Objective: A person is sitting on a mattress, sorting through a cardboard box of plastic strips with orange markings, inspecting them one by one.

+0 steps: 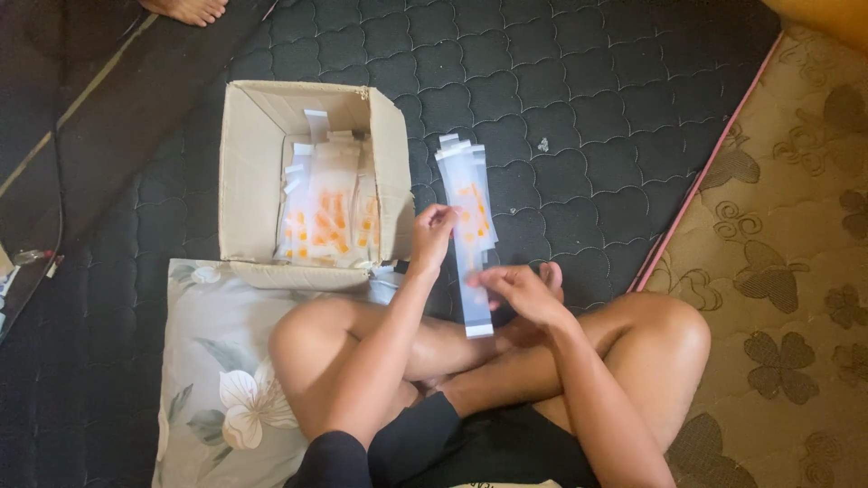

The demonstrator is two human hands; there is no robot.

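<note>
Glossy clear plastic sleeves (470, 226), long and flat, pinched by left hand (432, 233) and right hand (520, 291); cardboard box (249, 172) beside.

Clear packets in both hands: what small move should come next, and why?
Probably lay the clear packets into the cardboard box. The left hand and right hand hold the stack together, and the box beside them, open, already contains similar packets.

bare foot (187, 9) cut off at top edge, packet (471, 237) print blurred
</note>
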